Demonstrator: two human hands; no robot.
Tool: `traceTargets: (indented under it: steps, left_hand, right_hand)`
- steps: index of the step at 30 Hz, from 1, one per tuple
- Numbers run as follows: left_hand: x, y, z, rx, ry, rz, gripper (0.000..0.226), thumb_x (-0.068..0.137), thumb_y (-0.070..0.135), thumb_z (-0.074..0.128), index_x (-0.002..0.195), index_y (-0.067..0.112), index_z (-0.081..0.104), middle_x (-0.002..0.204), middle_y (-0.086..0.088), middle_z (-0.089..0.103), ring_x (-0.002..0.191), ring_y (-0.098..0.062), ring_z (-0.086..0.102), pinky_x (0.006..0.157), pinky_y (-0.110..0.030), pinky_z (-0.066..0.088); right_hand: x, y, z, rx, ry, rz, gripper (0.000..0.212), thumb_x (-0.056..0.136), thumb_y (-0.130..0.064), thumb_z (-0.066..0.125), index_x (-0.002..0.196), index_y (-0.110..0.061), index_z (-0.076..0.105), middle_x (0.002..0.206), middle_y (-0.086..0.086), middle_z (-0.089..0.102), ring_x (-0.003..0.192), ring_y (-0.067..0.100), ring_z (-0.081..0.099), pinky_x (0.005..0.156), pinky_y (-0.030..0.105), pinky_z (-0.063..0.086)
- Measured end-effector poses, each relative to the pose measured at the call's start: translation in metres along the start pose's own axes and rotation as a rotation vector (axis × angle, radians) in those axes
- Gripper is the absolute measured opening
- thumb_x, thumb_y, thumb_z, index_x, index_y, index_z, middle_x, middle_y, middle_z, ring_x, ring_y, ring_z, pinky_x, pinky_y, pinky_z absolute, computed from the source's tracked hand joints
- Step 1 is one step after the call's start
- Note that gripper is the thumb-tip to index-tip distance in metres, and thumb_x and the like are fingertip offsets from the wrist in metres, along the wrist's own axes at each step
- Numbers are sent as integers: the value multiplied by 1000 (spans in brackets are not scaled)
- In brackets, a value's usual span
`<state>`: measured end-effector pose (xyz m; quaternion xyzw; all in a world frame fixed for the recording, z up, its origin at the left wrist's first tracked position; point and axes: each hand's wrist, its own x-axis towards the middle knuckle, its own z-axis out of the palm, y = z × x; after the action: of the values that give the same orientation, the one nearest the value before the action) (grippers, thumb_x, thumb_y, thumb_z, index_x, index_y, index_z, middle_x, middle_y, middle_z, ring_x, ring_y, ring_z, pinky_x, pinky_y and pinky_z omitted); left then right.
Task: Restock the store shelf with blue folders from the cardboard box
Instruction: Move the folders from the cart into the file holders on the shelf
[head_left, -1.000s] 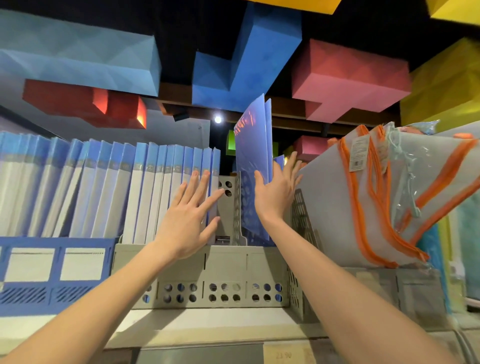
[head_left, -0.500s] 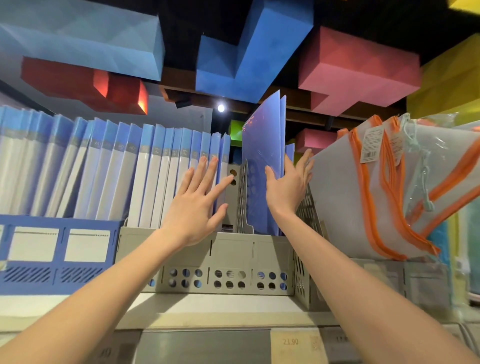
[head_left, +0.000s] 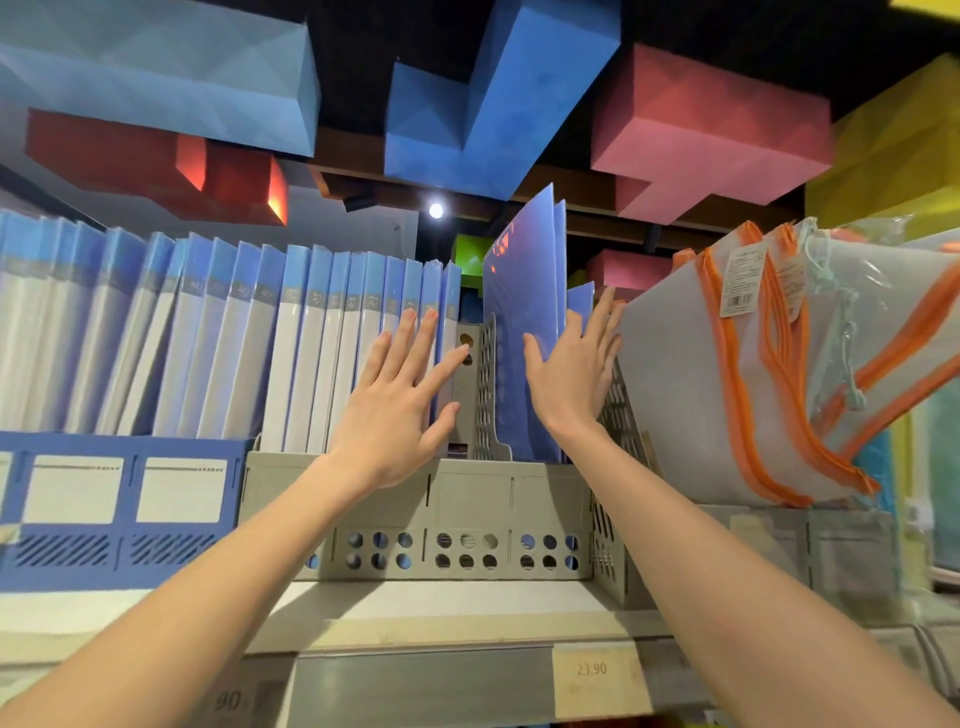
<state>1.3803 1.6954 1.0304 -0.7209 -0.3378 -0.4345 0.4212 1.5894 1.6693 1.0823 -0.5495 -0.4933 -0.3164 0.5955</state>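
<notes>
A long row of blue-and-white folders (head_left: 306, 353) stands upright across the shelf, its right end in a grey perforated rack (head_left: 467, 493). My left hand (head_left: 400, 400) presses flat against the last folders of that row, fingers straight and spread. In the rack's right compartment stand two tall translucent blue folders (head_left: 524, 291), with a shorter one behind them. My right hand (head_left: 571, 374) lies against their right side, fingers straight, thumb on the front sheet. The middle compartment between my hands holds nothing. The cardboard box is out of view.
A blue rack (head_left: 104, 493) holds the left part of the row. Mesh pouches with orange trim (head_left: 753, 389) lean in from the right, close to my right hand. A price tag (head_left: 592, 670) sits on the shelf edge (head_left: 415, 675). Coloured blocks hang overhead.
The tall translucent folders have gone from leaning left to standing nearly upright in the rack. Both hands stay where they were against the folders.
</notes>
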Motion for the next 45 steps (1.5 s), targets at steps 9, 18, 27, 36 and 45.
traceTargets:
  steps: [9,18,27,36,45]
  left_hand:
    - [1,4,-3,-55,8,-8,64,103,46,40,162,30,19,170,-9,-10,156,-26,-15,127,-50,3]
    - [21,89,-17,-607,61,-117,62,90,54,66,143,24,54,150,0,52,140,-16,43,115,-45,37]
    - [35,100,-9,-1079,-253,-373,78,88,50,73,154,25,41,151,-1,52,136,-13,51,105,-23,40]
    - [43,74,-2,-1295,-399,-377,78,89,22,77,155,29,36,156,-6,44,141,-20,46,93,-31,59]
    - [56,67,1,-1262,-444,-318,80,84,16,82,153,20,41,153,-2,48,139,-19,49,96,-26,53]
  right_hand:
    - [-5,15,-27,134,-282,-71,74,101,-50,48,160,-21,15,166,8,-17,152,26,-19,121,45,13]
    - [1,27,-56,448,-541,44,65,102,-56,39,159,-29,20,167,-4,15,155,16,5,125,46,11]
    - [-6,30,-74,615,-511,121,47,106,-31,47,152,-26,40,157,-5,39,144,17,37,117,35,32]
    - [-12,28,-71,575,-468,71,64,97,-32,63,154,-26,35,159,-3,37,147,22,34,115,42,35]
    - [-15,20,-57,617,-335,143,71,90,-27,75,152,-21,41,152,-1,47,141,19,43,106,26,37]
